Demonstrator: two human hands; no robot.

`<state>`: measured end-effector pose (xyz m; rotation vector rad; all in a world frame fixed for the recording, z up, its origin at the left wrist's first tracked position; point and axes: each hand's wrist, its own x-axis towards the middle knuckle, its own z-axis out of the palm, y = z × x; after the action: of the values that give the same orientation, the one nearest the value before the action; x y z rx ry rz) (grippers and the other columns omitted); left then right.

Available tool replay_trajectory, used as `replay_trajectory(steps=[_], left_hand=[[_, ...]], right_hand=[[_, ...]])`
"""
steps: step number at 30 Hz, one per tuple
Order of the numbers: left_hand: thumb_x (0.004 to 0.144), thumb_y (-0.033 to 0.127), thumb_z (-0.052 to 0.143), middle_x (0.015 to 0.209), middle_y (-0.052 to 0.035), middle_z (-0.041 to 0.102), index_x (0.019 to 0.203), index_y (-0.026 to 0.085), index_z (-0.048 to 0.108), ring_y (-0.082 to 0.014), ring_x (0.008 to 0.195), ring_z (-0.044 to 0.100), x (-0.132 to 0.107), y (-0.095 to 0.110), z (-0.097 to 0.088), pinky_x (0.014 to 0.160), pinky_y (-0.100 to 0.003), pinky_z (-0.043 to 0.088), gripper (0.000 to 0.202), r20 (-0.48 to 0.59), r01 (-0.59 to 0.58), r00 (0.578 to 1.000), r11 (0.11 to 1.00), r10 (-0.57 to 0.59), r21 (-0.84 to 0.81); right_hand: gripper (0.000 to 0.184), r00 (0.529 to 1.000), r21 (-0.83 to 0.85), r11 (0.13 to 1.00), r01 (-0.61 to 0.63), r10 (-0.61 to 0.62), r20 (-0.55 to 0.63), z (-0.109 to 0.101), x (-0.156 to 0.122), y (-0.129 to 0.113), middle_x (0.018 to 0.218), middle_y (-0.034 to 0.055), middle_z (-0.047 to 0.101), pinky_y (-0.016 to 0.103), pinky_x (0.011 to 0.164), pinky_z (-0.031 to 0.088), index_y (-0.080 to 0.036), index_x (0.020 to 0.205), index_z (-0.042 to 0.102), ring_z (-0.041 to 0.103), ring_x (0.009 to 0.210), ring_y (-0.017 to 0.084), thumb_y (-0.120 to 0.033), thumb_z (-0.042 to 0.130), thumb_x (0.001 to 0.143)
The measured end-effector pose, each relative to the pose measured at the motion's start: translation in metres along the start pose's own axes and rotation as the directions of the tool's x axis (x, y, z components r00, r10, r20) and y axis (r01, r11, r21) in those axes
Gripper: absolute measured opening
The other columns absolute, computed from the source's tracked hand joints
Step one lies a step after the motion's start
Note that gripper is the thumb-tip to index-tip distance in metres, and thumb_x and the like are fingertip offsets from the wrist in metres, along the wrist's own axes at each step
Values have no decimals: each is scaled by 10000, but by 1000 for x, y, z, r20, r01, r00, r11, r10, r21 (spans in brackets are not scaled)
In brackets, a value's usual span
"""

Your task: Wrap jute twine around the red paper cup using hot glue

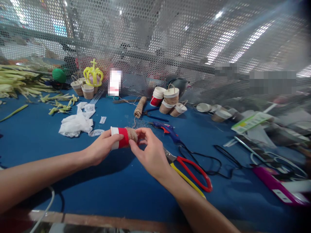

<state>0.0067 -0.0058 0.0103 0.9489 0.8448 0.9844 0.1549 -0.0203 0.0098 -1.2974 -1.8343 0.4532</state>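
Note:
A red and white paper cup lies sideways in the air between my hands, its lower part wrapped in brown twine. My left hand grips it round the white rim end. At the wrapped end, the thumb and fingers of my right hand pinch the twine against the cup. From there a strand runs up toward a roll of twine on the blue table. Right of my right hand lie scissors with red and yellow handles, partly hidden by the hand, and a blue glue gun.
Twine-wrapped cups with handles stand behind the glue gun, beside stacked paper cups. White lace lies at left. A yellow crown sits on small cups. A purple power strip and black cable occupy the right.

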Motion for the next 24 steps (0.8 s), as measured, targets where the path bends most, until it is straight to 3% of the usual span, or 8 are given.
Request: replay_trajectory(steps=[8,12,16,19,21,24], left_hand=[[697,203,536,825,-65,680,966,105,625,-192,828,586,1,-2,-1,718,-248,427,300,-7,-19,1000,998,20,67],[721,217,513,793,-52,669,978,115,615,-167,772,573,1,-1,-3,677,-223,426,294,1,-47,999,985,47,167],[727,257,524,814,-49,646,950,101,608,-153,715,546,-1,-4,-11,648,-225,420,285,117,-194,980,911,162,364],[707,263,549,695,-25,616,862,93,617,-118,587,498,-2,-5,-14,548,-205,396,240,240,-255,958,852,158,458],[680,244,577,671,-16,613,838,99,619,-112,574,493,0,-3,-14,548,-203,394,219,248,-223,961,871,121,438],[650,230,607,730,-43,642,850,100,615,-135,647,543,5,1,-13,633,-229,416,239,178,-94,983,967,52,237]], right_hand=[[227,1000,-25,1000,-8,8,1,1,-1,0,866,57,561,321,670,483,-183,897,474,547,714,158,-157,547,683],[226,996,98,991,-86,84,30,-3,2,-3,843,55,565,300,655,477,-174,894,468,548,714,150,-212,565,693],[257,957,340,895,-290,276,89,-10,10,0,756,26,551,267,593,466,-165,910,472,542,660,130,-327,541,722],[267,920,478,787,-391,348,181,-13,14,6,708,2,534,254,564,449,-154,916,497,526,610,112,-322,546,713],[258,927,485,790,-374,332,175,-15,14,7,695,-9,520,245,558,437,-153,915,513,509,599,104,-286,563,699],[214,964,381,887,-263,229,134,-17,11,3,691,-15,508,234,573,429,-168,906,534,492,610,100,-241,553,706]])
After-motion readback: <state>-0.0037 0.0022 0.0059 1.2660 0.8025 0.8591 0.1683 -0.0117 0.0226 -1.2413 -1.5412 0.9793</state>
